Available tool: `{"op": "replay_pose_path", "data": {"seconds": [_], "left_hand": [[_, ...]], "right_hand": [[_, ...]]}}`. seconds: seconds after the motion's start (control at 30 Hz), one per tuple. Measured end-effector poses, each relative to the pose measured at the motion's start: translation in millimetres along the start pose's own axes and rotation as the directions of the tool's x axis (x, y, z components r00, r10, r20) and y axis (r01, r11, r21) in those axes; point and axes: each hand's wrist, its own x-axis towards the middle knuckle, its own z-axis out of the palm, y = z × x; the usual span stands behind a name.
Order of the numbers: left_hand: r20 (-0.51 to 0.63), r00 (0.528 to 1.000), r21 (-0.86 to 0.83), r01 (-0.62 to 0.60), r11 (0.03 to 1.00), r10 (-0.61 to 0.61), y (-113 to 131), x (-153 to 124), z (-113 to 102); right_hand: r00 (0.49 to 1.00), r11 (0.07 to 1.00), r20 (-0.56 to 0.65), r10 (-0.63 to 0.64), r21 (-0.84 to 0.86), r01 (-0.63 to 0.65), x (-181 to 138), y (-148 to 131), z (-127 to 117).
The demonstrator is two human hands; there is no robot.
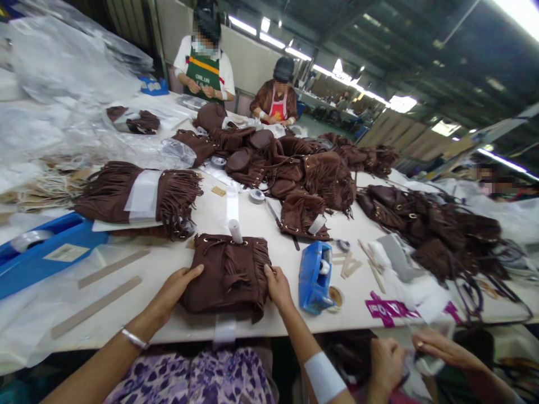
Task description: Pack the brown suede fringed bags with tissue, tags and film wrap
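A brown fringed drawstring bag (pixel 213 286) lies flat in front of me at the table's near edge, its tassels hanging over the middle. My left hand (pixel 183 283) grips its left side, thumb on top. At the fringed right side, my right hand (pixel 275 283) has its fingers closed on the bag's edge. A white strip (pixel 232 205) runs under the bag; its lower end (pixel 225 331) shows below. On the bag's top edge stands a small white roll-like piece (pixel 234 230). To the right is a blue tape dispenser (pixel 311 278).
Fringed bags with a white wrap (pixel 143 193) are stacked at left, beside a large blue dispenser (pixel 54 249). Brown bags (pixel 290 163) heap mid-table, more (pixel 438 219) at right. Flat strips (pixel 99 306) lie left. A co-worker's hands (pixel 387 365) work at lower right; two people stand opposite.
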Motion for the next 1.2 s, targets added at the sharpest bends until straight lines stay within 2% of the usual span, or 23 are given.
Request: {"op": "replay_pose_path", "data": {"seconds": [0.1, 0.17, 0.23, 0.37, 0.53, 0.73, 0.9, 1.07, 1.2], "left_hand": [[0.176, 0.984, -0.138, 0.021, 0.99, 0.003, -3, -14, -7], [0.202, 0.979, -0.173, 0.011, 0.985, 0.024, -7, -19, -6], [0.157, 0.986, -0.18, -0.029, 0.983, 0.057, -11, -20, 0], [-0.019, 0.991, -0.115, -0.135, 0.984, 0.134, -12, -19, 9], [-0.164, 0.965, -0.02, -0.212, 0.977, 0.206, -7, -15, 12], [-0.279, 0.927, 0.064, -0.242, 0.968, 0.25, -10, 5, 16], [-0.333, 0.907, 0.111, -0.235, 0.966, 0.259, -17, 7, 19], [-0.313, 0.912, 0.092, -0.25, 0.964, 0.266, -23, 12, 11], [-0.131, 0.931, -0.024, -0.346, 0.938, 0.34, -36, -4, -5]], "right_hand": [[0.999, 0.999, 0.026, 0.021, 0.03, -0.021, -7, 5, -5], [1.0, 1.0, 0.021, 0.016, 0.009, -0.017, -12, 4, 0], [1.0, 0.999, -0.011, 0.013, -0.044, -0.013, -16, 2, 8], [0.998, 0.981, -0.06, 0.006, -0.192, -0.017, -19, -3, 16], [1.0, 0.934, -0.021, 0.01, -0.356, -0.017, -19, -2, 16], [0.999, 0.88, 0.036, 0.019, -0.475, 0.001, -17, -7, 20], [0.999, 0.853, 0.028, 0.035, -0.522, -0.015, -16, -10, 21], [0.998, 0.848, -0.019, 0.065, -0.526, -0.065, -14, -10, 27], [0.998, 0.869, -0.036, 0.045, -0.492, -0.057, -11, -6, 27]]}}
